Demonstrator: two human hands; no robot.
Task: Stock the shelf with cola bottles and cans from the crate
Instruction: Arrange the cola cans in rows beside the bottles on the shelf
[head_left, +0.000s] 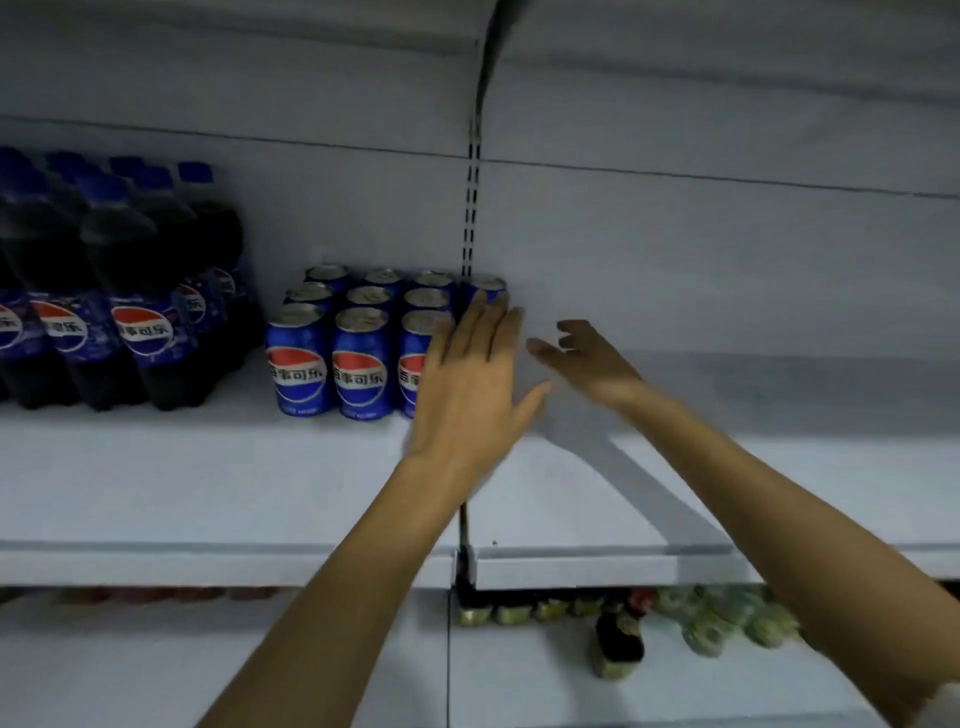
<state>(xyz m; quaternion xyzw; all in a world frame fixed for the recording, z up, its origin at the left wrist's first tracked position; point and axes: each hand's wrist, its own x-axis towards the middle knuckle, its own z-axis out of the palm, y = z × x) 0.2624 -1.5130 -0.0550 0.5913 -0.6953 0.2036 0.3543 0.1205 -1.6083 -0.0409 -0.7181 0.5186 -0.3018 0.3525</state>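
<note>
Several blue cola cans (332, 348) stand in rows on the white shelf (208, 467), a little left of its middle. Dark cola bottles (130, 291) with blue caps fill the shelf's left end. My left hand (467, 379) is stretched flat with straight fingers against the right side of the can block, covering part of the front right can; its fingertips reach a single can (488, 288) at the back right. Just to the right, my right hand (587, 358) hovers over the bare shelf with relaxed fingers and holds nothing. No crate is in view.
A slotted metal upright (471, 208) runs down the back wall behind the cans. To the right of the cans the shelf board (779, 415) is bare. On the lower shelf sit blurred bottles and jars (675, 618).
</note>
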